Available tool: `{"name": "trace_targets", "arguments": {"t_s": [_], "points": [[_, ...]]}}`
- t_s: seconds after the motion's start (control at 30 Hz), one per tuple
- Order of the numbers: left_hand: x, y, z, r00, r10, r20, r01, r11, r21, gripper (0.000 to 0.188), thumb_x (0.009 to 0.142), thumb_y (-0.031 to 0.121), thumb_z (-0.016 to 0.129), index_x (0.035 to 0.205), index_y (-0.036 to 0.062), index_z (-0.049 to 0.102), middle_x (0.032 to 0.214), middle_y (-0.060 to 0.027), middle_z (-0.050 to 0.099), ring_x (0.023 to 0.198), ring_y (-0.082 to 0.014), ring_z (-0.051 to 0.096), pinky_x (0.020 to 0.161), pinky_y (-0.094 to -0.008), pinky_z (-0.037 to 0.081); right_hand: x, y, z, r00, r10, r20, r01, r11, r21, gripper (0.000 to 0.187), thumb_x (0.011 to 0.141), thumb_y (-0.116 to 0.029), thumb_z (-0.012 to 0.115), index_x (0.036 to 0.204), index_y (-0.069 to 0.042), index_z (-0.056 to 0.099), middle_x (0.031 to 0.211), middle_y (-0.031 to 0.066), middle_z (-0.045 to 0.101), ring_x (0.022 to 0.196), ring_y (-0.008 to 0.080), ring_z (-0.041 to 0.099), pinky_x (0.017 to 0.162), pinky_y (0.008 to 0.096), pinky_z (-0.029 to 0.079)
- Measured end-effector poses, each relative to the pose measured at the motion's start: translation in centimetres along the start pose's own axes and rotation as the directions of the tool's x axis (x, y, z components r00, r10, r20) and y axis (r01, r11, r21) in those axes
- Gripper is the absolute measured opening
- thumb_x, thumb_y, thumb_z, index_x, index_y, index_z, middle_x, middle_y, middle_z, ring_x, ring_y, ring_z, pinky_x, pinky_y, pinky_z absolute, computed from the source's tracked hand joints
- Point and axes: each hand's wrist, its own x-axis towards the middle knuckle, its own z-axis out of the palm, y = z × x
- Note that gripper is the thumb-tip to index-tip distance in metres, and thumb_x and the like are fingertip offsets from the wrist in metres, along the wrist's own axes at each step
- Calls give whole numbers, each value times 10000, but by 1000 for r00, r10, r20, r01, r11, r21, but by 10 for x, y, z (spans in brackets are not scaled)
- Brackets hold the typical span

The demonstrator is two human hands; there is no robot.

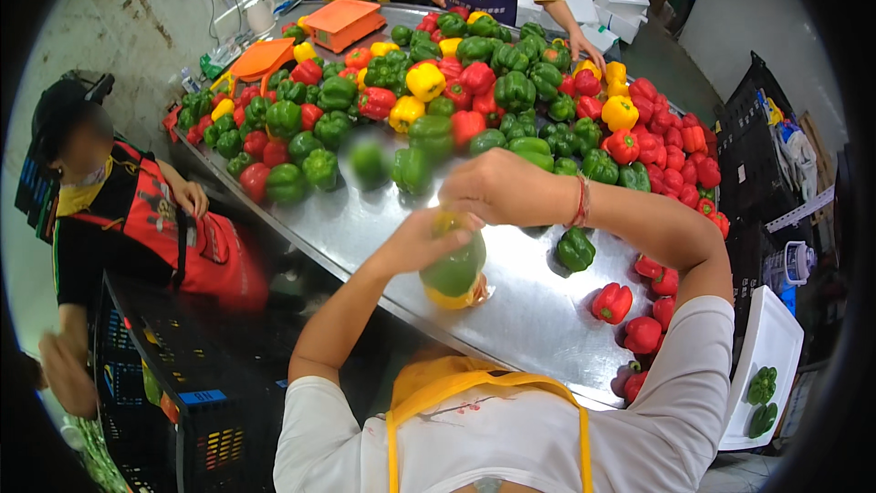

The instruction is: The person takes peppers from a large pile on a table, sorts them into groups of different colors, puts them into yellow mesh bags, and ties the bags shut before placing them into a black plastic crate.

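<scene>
Gripping the bagged peppers (453, 269) near their top, your left hand (424, 239) seemingly steadied them — your right hand (502, 187) curled just above, its fingers' hold hidden.

Bagged peppers (454, 267) partly hidden, green pepper (369, 165) blurred

Peppers (426, 82) lay across table (356, 233); scales (342, 26) stood at far left; crate (219, 424) stood left of table, tray (774, 310) right, two peppers (762, 385) inside.
</scene>
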Motion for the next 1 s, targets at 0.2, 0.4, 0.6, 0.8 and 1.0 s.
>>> {"name": "trace_targets", "arguments": {"t_s": [0.2,0.4,0.6,0.8,1.0], "points": [[-8,-12,-19,972,-102,212,108,994,-15,814,573,192,773,1260,42,363,1181,-68,467,1097,-165,435,943,-310,345,-8,-3,1,983,-114,-147,119,992,27,85,737,-59,578,802,-11,606,691,116,576,607,278,566,551,337,459],[-13,-42,-10,986,138,91,-121,977,-173,1181,438,439,853,1335,18,210,1287,-99,376,1204,-214,355,998,-354,288,-8,-13,-13,960,231,-160,-171,932,320,108,768,-69,565,813,24,597,679,102,610,564,168,607,535,269,472],[-9,-59,-12,971,55,234,6,968,-252,1202,400,420,858,1345,45,217,1321,-96,344,1209,-209,355,997,-361,297,5,-18,4,961,126,-248,-20,920,391,124,795,-79,552,846,24,596,664,78,597,518,124,571,491,248,446],[-9,-93,-18,996,20,84,26,858,-514,1142,501,565,768,1352,38,218,1311,-90,363,1190,-215,386,982,-359,325,12,18,22,891,392,-230,-102,667,738,159,844,-128,543,904,8,600,700,7,583,548,51,524,493,185,422],[-6,-170,-5,995,97,-1,-55,551,-833,771,815,572,441,1339,40,247,1303,-104,381,1160,-215,420,956,-377,365,13,100,83,679,714,-171,-202,405,892,188,856,-180,548,933,-16,597,728,-21,561,565,36,484,524,163,400]]}}
